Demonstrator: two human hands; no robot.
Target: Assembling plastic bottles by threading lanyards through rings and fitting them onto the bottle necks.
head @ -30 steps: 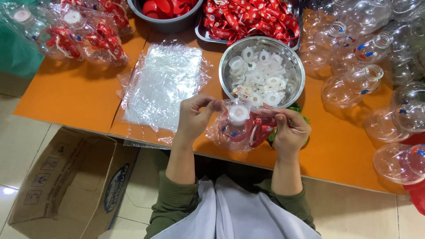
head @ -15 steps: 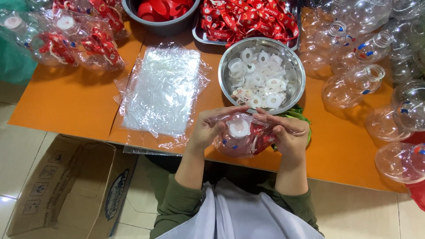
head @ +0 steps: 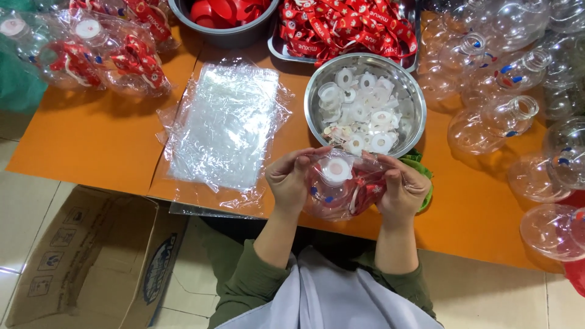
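Left hand [head: 291, 183] and right hand [head: 402, 190] both clasped around a clear round bottle [head: 337, 187] in a plastic bag, white cap up (red ribbon inside), held over the near edge of the orange table [head: 97, 140]. Just beyond, a steel bowl [head: 317, 91] of white caps; to the left, a stack of clear bags [head: 225, 125]. Empty clear bottles [head: 493, 122] crowded at right.

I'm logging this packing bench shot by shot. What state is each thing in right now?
Left hand: gripping the bagged bottle.
Right hand: gripping its other side.
Bagged bottle: capped white, red strap inside, held over the table edge.
Steel bowl: partly filled with white caps.
Plastic bags: stacked flat.
Clear bottles: uncapped, lying loose.
Cardboard box: open, on the floor.
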